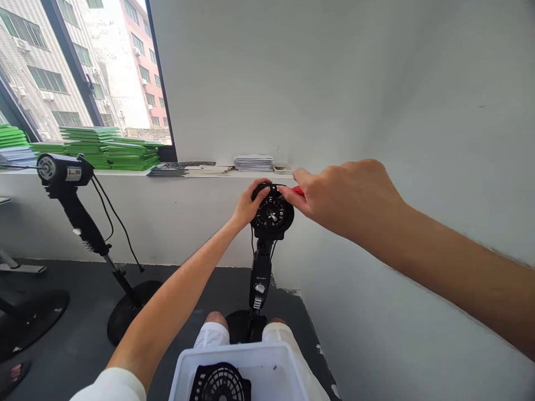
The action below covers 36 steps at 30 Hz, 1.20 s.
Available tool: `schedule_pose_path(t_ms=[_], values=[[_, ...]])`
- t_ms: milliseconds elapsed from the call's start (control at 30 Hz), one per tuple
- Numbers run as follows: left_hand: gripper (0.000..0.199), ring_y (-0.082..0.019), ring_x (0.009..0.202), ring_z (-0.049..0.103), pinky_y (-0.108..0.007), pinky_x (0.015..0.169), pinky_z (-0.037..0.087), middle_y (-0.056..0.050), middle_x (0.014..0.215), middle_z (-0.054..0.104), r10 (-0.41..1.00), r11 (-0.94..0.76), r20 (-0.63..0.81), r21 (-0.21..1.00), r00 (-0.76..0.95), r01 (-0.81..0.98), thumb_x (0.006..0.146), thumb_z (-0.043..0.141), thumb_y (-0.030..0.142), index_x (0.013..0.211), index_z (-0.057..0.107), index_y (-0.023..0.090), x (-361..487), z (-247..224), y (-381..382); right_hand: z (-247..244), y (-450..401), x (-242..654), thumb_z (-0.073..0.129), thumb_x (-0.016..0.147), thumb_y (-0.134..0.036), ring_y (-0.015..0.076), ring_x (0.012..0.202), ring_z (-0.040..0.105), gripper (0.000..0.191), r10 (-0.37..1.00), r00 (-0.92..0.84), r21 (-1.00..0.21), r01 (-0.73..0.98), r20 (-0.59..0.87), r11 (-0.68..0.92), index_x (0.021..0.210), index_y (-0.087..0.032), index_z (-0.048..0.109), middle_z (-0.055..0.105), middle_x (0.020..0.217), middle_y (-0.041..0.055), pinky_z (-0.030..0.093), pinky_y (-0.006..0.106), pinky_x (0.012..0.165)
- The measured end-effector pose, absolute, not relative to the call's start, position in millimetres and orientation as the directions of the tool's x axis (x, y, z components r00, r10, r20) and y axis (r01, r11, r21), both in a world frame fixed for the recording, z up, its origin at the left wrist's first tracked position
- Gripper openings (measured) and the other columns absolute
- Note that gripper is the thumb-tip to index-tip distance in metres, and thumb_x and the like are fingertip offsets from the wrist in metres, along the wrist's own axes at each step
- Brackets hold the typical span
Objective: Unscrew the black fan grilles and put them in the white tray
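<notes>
Left hand (246, 205) grips the rim of the black fan motor head (272, 214) on its stand, steadying it. Right hand (338, 195) pinches a red-handled tool (298, 191) against the head's top edge. White bin (184, 370) with a fan grille (219, 383) sits on the lap.

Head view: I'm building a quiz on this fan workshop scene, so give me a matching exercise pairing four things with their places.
Things:
1. fan motor head
2. black fan grille
3. green stacks
4. second fan stand

Places:
A. on the window ledge
B. in the white bin
C. between both hands
D. on the floor at left

Pairs: 1-C, 2-B, 3-A, 4-D
</notes>
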<state>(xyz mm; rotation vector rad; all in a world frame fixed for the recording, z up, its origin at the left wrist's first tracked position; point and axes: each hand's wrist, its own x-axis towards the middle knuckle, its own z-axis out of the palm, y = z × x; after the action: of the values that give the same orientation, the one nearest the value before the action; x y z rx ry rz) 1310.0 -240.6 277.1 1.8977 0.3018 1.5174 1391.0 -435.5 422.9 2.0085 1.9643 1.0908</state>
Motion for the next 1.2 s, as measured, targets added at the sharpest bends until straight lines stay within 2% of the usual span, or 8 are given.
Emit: schedule_pose_path(t_ms=[200,367,433,567,767,933,1067,1200], values=[[0.026,-0.021,0.111,0.063,-0.033,0.105,0.046,-0.005,0.111,0.07,0.554,-0.741,0.768,0.631,0.322,-0.231,0.099,0.051,0.038,0.116,0.06,0.021,1311.7,277.4,-235.5,426.1,-433.8,1394.4,0.036,0.097,-0.037,0.0153,0.046,0.045,0.037,0.96,-0.197,0.482,0.873,0.201,0.078,0.124,-0.015,0.05,0.065,0.065,0.0019,0.026,0.028,0.053],[0.026,-0.02,0.114,0.062,-0.032,0.107,0.045,-0.004,0.114,0.07,0.562,-0.74,0.762,0.637,0.322,-0.215,0.099,0.051,0.038,0.116,0.061,0.021,1311.2,277.4,-236.4,422.9,-432.6,1394.8,0.021,0.102,-0.052,0.0189,0.046,0.045,0.054,0.9,-0.141,0.612,0.774,0.412,-0.159,0.1,-0.017,0.061,0.055,0.052,0.0044,0.024,0.031,0.053],[0.025,-0.021,0.113,0.063,-0.032,0.106,0.045,-0.005,0.113,0.07,0.563,-0.739,0.763,0.637,0.318,-0.22,0.099,0.051,0.038,0.116,0.061,0.021,1310.7,277.4,-237.8,423.1,-431.7,1396.9,0.025,0.101,-0.051,0.018,0.046,0.045,0.049,0.897,-0.15,0.559,0.82,0.416,-0.122,0.098,-0.018,0.061,0.057,0.054,0.0042,0.025,0.031,0.053],[0.025,-0.021,0.112,0.063,-0.033,0.105,0.047,-0.005,0.114,0.07,0.57,-0.741,0.763,0.637,0.305,-0.211,0.099,0.051,0.036,0.116,0.061,0.021,1309.2,277.1,-238.8,425.0,-430.0,1404.1,0.04,0.095,-0.038,0.015,0.048,0.048,0.036,0.935,-0.224,0.407,0.908,0.274,0.098,0.124,-0.018,0.051,0.067,0.068,0.0018,0.028,0.028,0.053],[0.025,-0.02,0.115,0.062,-0.033,0.106,0.046,-0.004,0.116,0.07,0.577,-0.748,0.759,0.64,0.301,-0.176,0.1,0.051,0.037,0.116,0.062,0.022,1310.7,276.4,-239.6,428.1,-431.7,1401.5,0.026,0.101,-0.051,0.0182,0.048,0.047,0.048,0.909,-0.113,0.525,0.841,0.4,-0.126,0.101,-0.019,0.061,0.058,0.055,0.0044,0.024,0.03,0.055],[0.022,-0.02,0.113,0.063,-0.032,0.105,0.047,-0.005,0.117,0.07,0.582,-0.744,0.76,0.641,0.291,-0.187,0.098,0.052,0.033,0.115,0.062,0.021,1311.8,274.9,-238.7,427.6,-435.4,1402.4,0.037,0.098,-0.038,0.0138,0.045,0.043,0.034,0.95,-0.213,0.445,0.89,0.228,0.093,0.123,-0.018,0.05,0.062,0.061,-0.0005,0.024,0.027,0.054],[0.023,-0.02,0.114,0.063,-0.033,0.105,0.046,-0.004,0.116,0.07,0.574,-0.748,0.765,0.635,0.292,-0.192,0.098,0.052,0.035,0.115,0.062,0.022,1311.9,274.5,-237.8,422.9,-439.5,1394.2,0.03,0.102,-0.038,0.0157,0.041,0.037,0.037,0.924,-0.167,0.578,0.813,0.345,-0.069,0.12,-0.017,0.054,0.055,0.052,0.0003,0.022,0.028,0.05],[0.023,-0.021,0.114,0.063,-0.033,0.105,0.045,-0.004,0.117,0.07,0.589,-0.74,0.756,0.647,0.286,-0.187,0.098,0.052,0.035,0.115,0.061,0.022,1310.5,274.8,-239.6,418.6,-440.8,1386.3,0.031,0.102,-0.038,0.0169,0.041,0.038,0.039,0.907,-0.152,0.6,0.79,0.393,-0.127,0.121,-0.013,0.054,0.053,0.049,0.001,0.021,0.028,0.049]])
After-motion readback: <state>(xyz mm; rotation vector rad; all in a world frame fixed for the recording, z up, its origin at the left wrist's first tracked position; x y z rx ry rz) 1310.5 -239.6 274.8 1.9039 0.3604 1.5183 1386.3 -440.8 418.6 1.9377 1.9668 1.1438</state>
